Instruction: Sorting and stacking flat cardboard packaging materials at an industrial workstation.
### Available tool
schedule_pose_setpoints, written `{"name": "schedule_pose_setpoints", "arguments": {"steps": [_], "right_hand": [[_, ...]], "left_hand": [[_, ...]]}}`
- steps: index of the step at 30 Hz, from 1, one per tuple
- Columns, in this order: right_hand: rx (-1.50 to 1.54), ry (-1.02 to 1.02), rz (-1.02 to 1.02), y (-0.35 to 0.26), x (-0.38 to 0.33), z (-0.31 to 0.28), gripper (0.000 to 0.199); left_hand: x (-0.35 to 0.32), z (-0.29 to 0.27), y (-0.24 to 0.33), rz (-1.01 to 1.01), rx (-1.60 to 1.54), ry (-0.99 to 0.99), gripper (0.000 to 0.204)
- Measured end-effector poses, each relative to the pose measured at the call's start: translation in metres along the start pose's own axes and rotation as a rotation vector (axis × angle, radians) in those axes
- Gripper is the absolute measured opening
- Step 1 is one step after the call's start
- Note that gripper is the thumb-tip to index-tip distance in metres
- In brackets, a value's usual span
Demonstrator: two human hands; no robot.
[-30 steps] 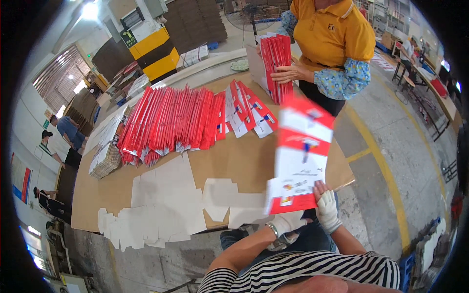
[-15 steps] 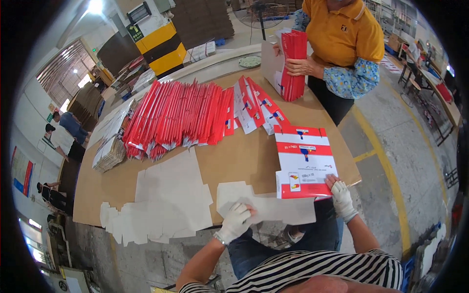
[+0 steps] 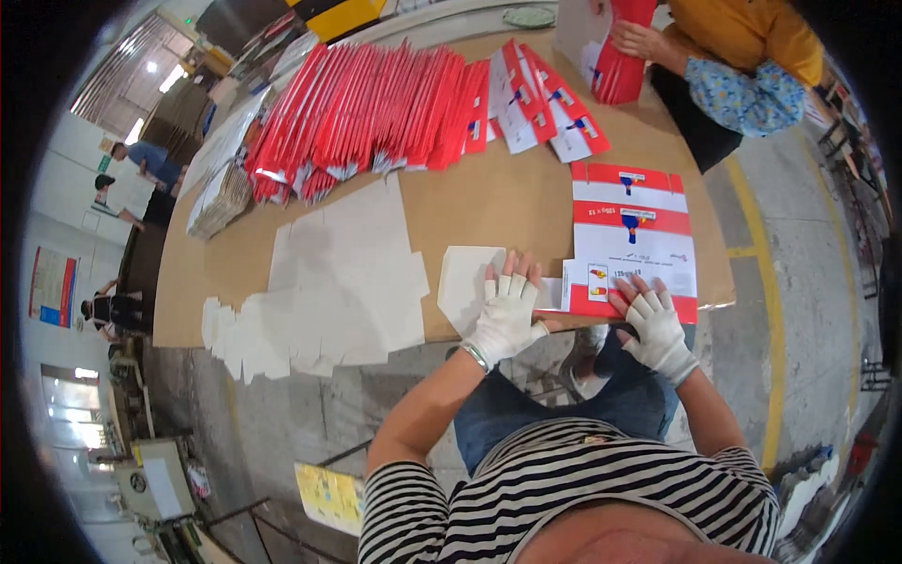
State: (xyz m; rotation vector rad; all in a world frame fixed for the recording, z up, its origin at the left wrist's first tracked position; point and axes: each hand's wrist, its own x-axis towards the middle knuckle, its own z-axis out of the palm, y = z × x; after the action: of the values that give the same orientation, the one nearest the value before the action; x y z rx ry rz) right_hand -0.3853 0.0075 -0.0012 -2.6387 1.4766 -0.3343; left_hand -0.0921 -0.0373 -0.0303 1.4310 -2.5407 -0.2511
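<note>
Red-and-white flat carton (image 3: 631,237) lies unfolded on the near right part of the brown cardboard table (image 3: 489,202), printed side up, with small blue and red pictures on its white panels. The right hand (image 3: 655,321), in a white fingerless glove, presses flat and open on its near edge. The left hand (image 3: 507,315), gloved the same, lies open on a plain white cardboard piece (image 3: 465,287) just beside the carton. More white cut sheets (image 3: 334,282) spread to the left. A long row of red folded cartons (image 3: 376,113) stands at the far side. Across the table, another person's hand (image 3: 644,39) holds a red bundle (image 3: 620,66).
</note>
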Motion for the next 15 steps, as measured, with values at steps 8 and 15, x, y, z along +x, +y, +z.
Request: {"name": "schedule_pose_setpoints", "arguments": {"steps": [8, 15], "right_hand": [[-0.012, 0.01, -0.026, 0.001, -0.004, 0.02, 0.074], [0.049, 0.039, -0.018, 0.003, -0.007, 0.026, 0.074]], "left_hand": [[-0.074, -0.038, -0.052, 0.013, 0.288, -0.031, 0.092], [-0.061, 0.008, -0.041, -0.511, -1.229, 0.569, 0.112]]}}
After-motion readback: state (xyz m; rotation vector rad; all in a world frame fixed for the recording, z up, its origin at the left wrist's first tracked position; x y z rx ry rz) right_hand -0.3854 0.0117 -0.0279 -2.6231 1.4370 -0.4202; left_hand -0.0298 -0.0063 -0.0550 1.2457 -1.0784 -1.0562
